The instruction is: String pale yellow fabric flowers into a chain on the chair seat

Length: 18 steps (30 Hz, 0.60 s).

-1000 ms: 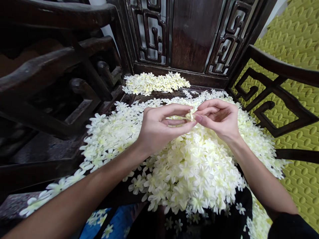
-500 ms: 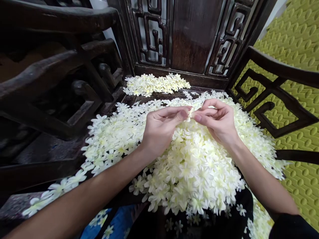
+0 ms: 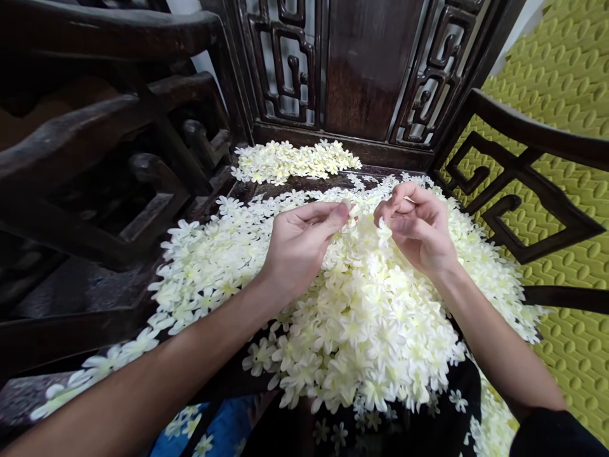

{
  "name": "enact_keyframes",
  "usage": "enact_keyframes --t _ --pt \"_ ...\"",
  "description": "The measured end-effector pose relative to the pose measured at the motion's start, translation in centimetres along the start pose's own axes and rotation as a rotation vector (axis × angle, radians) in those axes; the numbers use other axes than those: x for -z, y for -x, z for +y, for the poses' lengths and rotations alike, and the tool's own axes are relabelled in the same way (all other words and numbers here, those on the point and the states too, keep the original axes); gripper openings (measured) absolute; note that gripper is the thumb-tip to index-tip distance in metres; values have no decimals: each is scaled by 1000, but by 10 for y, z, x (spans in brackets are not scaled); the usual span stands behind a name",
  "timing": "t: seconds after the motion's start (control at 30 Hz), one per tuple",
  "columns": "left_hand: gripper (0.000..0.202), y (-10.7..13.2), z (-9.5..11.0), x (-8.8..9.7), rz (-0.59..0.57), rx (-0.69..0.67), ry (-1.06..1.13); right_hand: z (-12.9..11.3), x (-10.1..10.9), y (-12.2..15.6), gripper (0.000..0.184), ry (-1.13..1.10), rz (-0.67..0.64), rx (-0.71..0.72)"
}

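Note:
Above a heap of pale yellow-white artificial flowers (image 3: 366,336), both of my hands work close together. My left hand (image 3: 302,247) is closed in a pinch, thumb against forefinger, with a small bit of white flower (image 3: 353,220) showing at the tips. A short gap to the right, my right hand (image 3: 423,228) has its fingers curled and pinched. A single white flower (image 3: 384,233) hangs at its fingertips. The finer details between the fingers are too small to make out.
A smaller flower pile (image 3: 297,162) lies at the back of the dark wooden seat. Carved armrests rise at left (image 3: 157,184) and right (image 3: 518,171), with a carved backrest (image 3: 371,76) behind. Beyond the right armrest is a yellow-green textured surface (image 3: 575,304). Loose flowers lie on dark clothing below.
My hands were touching at the fingertips and have drawn apart slightly. A flower now shows at my right fingertips. The view has shifted a little.

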<state>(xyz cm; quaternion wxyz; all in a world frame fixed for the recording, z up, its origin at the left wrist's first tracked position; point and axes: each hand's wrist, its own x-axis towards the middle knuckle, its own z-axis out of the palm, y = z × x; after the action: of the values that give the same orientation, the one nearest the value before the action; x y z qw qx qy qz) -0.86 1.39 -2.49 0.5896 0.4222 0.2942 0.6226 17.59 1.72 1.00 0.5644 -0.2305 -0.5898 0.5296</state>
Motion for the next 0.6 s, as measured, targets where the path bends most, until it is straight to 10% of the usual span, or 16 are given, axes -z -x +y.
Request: enact_keyframes --t 0.6 --pt "9 12 17 -11 -16 -141 -196 1 -11 7 26 203 59 50"
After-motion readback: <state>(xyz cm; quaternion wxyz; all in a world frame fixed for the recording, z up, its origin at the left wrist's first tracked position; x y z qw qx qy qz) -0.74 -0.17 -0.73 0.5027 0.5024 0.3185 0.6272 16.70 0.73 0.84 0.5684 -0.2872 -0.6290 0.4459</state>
